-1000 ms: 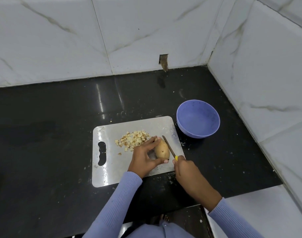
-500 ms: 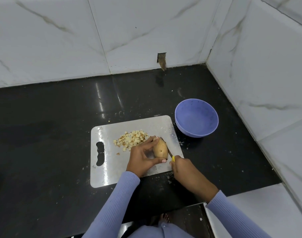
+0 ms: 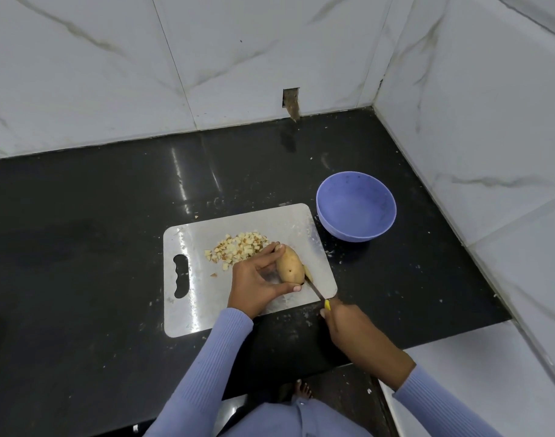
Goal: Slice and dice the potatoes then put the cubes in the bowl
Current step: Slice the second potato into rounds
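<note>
A whole brown potato (image 3: pixel 289 264) lies on the white cutting board (image 3: pixel 191 298), near its right edge. My left hand (image 3: pixel 257 283) grips the potato from the left, fingers over its far end and thumb at its near end. My right hand (image 3: pixel 348 326) holds a yellow-handled knife (image 3: pixel 315 288), whose blade is down at the potato's right side, where a thin pale slice (image 3: pixel 308 272) leans off. A heap of several small potato cubes (image 3: pixel 238 249) sits on the board behind my left hand. The empty purple bowl (image 3: pixel 355 205) stands just right of the board.
The board lies on a black stone counter (image 3: pixel 81 247) in a corner, with marble wall tiles behind and to the right. Small white crumbs dot the counter around the board. The counter's front edge runs just below my forearms.
The knife blade moved from beside the potato down through its right side, and a thin slice now stands off it. My left hand kept its grip on the potato.
</note>
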`<action>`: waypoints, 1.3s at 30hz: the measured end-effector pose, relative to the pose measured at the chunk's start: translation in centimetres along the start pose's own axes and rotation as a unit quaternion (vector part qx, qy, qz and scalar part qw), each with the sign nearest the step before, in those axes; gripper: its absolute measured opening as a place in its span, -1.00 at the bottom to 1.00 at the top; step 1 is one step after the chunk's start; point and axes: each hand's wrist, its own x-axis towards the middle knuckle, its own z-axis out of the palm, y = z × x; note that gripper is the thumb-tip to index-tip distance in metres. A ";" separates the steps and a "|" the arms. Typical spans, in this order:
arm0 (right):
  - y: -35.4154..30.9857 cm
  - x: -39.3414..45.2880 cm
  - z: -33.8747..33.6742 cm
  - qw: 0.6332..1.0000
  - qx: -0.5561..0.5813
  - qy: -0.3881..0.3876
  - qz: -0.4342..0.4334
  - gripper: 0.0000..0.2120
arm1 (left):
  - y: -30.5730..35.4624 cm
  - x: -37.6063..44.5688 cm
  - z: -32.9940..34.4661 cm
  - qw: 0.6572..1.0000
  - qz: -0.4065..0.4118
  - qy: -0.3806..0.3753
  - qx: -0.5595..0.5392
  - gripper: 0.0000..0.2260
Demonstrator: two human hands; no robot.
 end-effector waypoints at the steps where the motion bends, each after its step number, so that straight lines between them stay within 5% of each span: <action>1: 0.4 -0.4 -0.1 1.000 0.016 0.013 -0.011 -0.73 | 0.1 0.0 0.0 1.000 -0.001 0.001 -0.002 -0.30; 7: 0.7 -0.5 -1.7 0.979 0.192 0.052 -0.043 -0.71 | 0.6 -0.1 -0.1 1.000 -0.004 0.011 0.004 -0.32; 11: -0.5 0.6 -2.9 0.936 0.352 -0.007 0.011 -0.78 | 0.8 -0.3 -0.1 1.000 -0.005 0.012 0.017 -0.32; 19: -1.9 0.0 -2.4 0.968 0.195 0.133 -0.089 -0.73 | 0.8 -0.5 -0.1 1.000 -0.005 0.021 0.007 -0.31; 31: -3.2 0.2 -1.6 0.985 0.079 0.131 -0.075 -0.73 | 0.8 -0.3 -0.1 1.000 -0.011 0.014 0.000 -0.30; 39: -4.4 1.0 -4.0 0.995 0.058 0.025 -0.075 -0.81 | 0.6 0.0 -0.5 1.000 -0.022 -0.010 -0.015 -0.30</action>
